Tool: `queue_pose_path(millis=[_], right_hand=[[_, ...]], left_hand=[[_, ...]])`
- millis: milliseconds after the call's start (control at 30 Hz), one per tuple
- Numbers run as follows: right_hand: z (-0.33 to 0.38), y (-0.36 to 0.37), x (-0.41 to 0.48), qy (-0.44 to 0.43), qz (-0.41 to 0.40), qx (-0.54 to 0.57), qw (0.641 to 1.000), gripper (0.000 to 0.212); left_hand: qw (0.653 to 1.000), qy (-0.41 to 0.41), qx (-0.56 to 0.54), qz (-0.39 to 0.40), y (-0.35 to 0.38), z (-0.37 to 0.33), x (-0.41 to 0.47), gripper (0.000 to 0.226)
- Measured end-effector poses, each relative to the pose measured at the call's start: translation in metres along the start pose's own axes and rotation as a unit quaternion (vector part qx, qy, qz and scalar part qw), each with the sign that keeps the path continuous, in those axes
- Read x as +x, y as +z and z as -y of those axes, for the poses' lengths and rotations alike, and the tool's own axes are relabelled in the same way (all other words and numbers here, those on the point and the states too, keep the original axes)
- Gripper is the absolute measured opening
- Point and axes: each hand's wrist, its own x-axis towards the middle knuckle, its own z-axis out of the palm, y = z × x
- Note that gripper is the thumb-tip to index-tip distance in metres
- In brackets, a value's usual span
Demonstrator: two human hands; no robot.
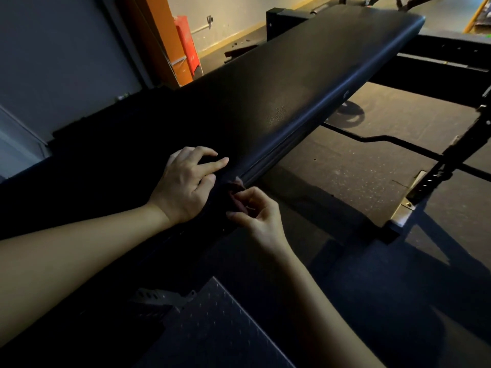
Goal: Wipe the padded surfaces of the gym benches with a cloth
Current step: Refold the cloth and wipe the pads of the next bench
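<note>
Slim bare left hand (186,184) and slim bare right hand (259,216), each on a long, smooth bare forearm — left forearm (79,251), right forearm (318,301) — uncovered all the way to the picture's edge. Slender fingers (210,166), ending in short, rounded nails. Faint tendon ridges fanning across the back of the left hand; a small bony bump at the left wrist (162,211). Dim light, with shadow along the underside of both forearms.
</note>
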Motion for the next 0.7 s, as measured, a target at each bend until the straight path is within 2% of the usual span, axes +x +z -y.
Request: queue_pose_path(millis=[67, 100, 133, 200, 267, 367, 467, 533, 633, 667, 700], right_hand=[[-0.003, 0.008, -0.014, 0.04, 0.092, -0.018, 0.995, 0.022], [-0.005, 0.01, -0.021, 0.054, 0.108, -0.03, 0.992, 0.02], [-0.006, 0.009, -0.026, 0.058, 0.089, -0.036, 0.994, 0.018], [-0.005, -0.002, -0.031, 0.058, -0.03, -0.009, 0.998, 0.018], [-0.003, -0.016, -0.03, 0.062, -0.131, 0.038, 0.989, 0.028], [0.006, -0.01, -0.023, 0.091, -0.173, 0.106, 0.975, 0.041], [0.007, 0.028, -0.017, 0.056, -0.234, 0.043, 0.97, 0.027], [-0.004, 0.06, -0.028, 0.013, -0.231, -0.031, 0.972, 0.013], [-0.019, 0.092, -0.062, 0.003, -0.133, -0.072, 0.989, 0.014], [-0.02, 0.089, -0.064, 0.002, -0.129, -0.072, 0.989, 0.014], [-0.021, 0.079, -0.058, -0.005, -0.161, -0.071, 0.984, 0.013]], left_hand=[[1.0, -0.008, -0.015, 0.003, -0.001, 0.001, 0.0, 0.052], [1.0, -0.011, -0.023, 0.005, -0.002, 0.001, 0.0, 0.051], [0.999, -0.016, -0.029, 0.008, -0.002, 0.002, 0.001, 0.05], [0.999, -0.024, -0.037, 0.012, -0.001, 0.003, 0.001, 0.049], [0.999, -0.031, -0.042, 0.012, 0.0, 0.004, 0.001, 0.048], [0.999, -0.032, -0.04, 0.014, 0.0, 0.005, 0.001, 0.048], [0.999, -0.03, -0.038, 0.012, 0.001, 0.006, 0.002, 0.048], [0.999, -0.027, -0.033, 0.008, 0.002, 0.006, 0.002, 0.049], [0.999, -0.023, -0.032, 0.001, 0.002, 0.006, 0.002, 0.049], [0.999, -0.022, -0.032, 0.0, 0.002, 0.005, 0.002, 0.049], [0.999, -0.021, -0.032, -0.001, 0.003, 0.005, 0.002, 0.049]])
